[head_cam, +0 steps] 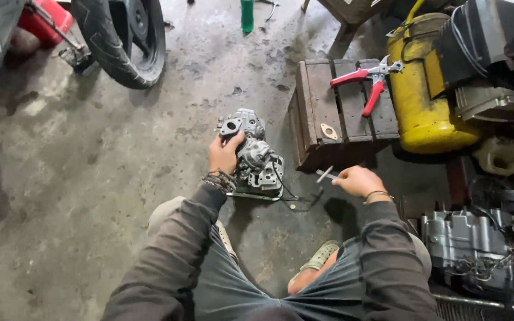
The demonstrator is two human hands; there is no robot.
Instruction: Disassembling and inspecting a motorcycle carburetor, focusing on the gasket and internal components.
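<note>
My left hand (224, 153) grips a grey metal engine part (256, 159) from its left side, holding it upright on the stained concrete floor. A thin black wire trails from the part to the right. My right hand (358, 180) is a short way to the right of the part, closed around a slim metal tool (326, 174) whose tip points left toward it. Both wrists wear bracelets, and my knees and one sandalled foot show below.
A dark wooden crate (343, 116) lies just beyond my right hand, with red-handled pliers (369, 83) and a small gasket (329, 132) on top. A yellow tank (426, 101) stands right of it. An engine block (468, 244) sits at lower right; a motorcycle tyre (123, 38) at upper left.
</note>
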